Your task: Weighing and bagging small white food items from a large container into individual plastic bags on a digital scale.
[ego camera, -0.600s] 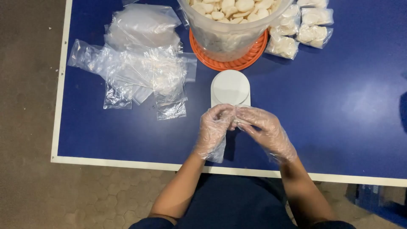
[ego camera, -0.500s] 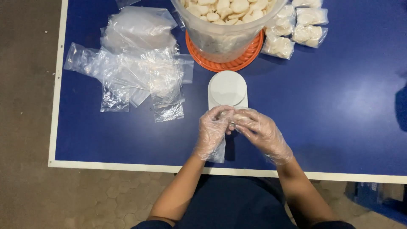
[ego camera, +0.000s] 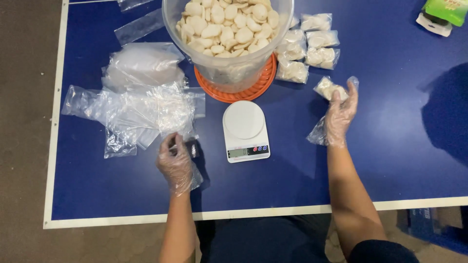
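Small filled bag of pale pieces lay under the fingertips of the right hand, right of centre in the head view, resting on the blue worktop. The hand lay flat and open over it, the fingers stretched; it touched the bag but did not clasp it, as far as I could see. Both hands wore thin clear gloves.

Above this bag, near the upper middle of the frame, several filled bags of the same kind stood close together in a little group, just beside the orange lid. I judged these as finished portions, and the bag under the right hand seemed to be one more for that group, not yet set with them.

The left hand, at the lower left of centre, had its fingers closed on an empty clear bag, at the edge of a loose heap of empty bags on the left side. The heap was large, so much packing seemed to remain.

The clear bucket at the top centre stood on the orange lid and was full of pale pieces almost to the rim. The white scale in the middle of the frame carried nothing on its plate. A green package lay in the upper right corner, well apart.
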